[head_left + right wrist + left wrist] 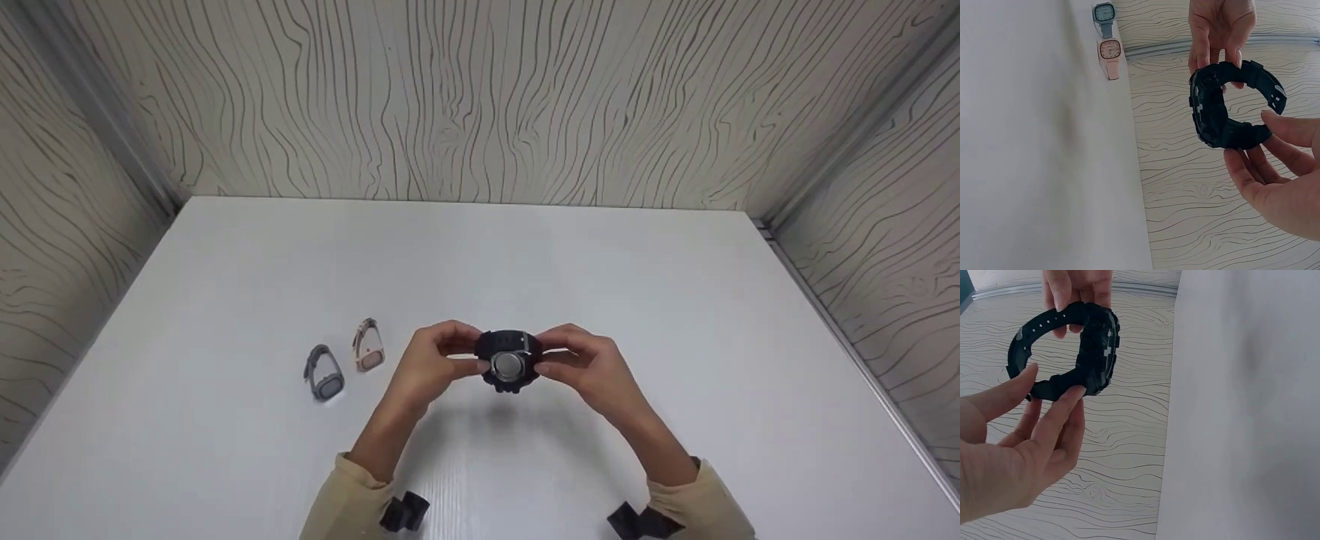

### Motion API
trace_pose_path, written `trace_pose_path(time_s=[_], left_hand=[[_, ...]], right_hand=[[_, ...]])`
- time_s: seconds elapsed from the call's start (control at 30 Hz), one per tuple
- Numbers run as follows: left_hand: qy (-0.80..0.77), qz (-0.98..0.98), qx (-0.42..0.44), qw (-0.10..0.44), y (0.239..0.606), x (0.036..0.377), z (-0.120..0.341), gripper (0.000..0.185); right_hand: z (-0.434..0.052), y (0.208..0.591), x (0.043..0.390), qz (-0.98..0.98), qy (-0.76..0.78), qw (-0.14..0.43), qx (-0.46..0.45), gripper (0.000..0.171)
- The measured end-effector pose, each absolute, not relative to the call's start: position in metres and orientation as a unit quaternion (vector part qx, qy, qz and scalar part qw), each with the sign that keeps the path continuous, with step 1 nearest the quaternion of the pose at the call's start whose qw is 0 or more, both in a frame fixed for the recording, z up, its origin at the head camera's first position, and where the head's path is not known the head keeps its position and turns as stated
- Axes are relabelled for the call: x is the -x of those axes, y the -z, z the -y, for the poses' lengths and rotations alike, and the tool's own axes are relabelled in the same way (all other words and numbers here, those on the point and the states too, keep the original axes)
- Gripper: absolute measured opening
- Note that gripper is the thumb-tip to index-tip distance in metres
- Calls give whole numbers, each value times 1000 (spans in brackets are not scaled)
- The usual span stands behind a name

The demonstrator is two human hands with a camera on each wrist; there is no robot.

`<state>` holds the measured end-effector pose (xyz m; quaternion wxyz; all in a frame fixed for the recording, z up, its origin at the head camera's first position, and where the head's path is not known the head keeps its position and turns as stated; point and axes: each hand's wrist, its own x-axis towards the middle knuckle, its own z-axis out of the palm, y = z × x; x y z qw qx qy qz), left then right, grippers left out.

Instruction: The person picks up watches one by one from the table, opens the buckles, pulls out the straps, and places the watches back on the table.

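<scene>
Above the white table, both hands hold a chunky black wristwatch (508, 341) between them, its strap bent round into a loop. The round silver back of its case faces the head camera. My left hand (435, 364) pinches one side of the watch with thumb and fingers. On the other side my right hand (587, 367) pinches it as well. In the left wrist view the watch (1098, 349) shows its strap holes and thick case edge. From the right wrist view, the strap of the watch (1241, 135) curves between both hands' fingertips.
On the white table (262, 255), left of the hands, lie a grey-blue watch (328, 387) and a pink watch (370, 360), side by side with straps looped. Wood-grain panels (450, 97) stand behind the table and along both sides.
</scene>
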<state>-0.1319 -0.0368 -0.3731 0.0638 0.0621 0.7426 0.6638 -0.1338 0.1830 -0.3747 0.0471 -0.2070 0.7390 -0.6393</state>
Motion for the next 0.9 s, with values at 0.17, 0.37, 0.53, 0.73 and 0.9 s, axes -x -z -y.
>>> trace_pose_path(time_s=[0.17,0.37,0.53,0.73,0.9], left_hand=[[-661,-746,-57,58,372,130,36,29],[-662,-745,-53,60,373,129,36,30],[-658,-749,-50,59,372,128,35,30],[-645,-761,-47,59,370,126,33,29],[-639,-765,-50,60,369,125,31,28]], right_hand=[[-184,374,135,-749,623,44,222,26],[-183,372,134,-765,601,40,227,26],[-181,370,135,-769,598,47,222,29],[-175,367,137,-768,594,44,235,30],[-169,362,137,-772,585,48,241,29]])
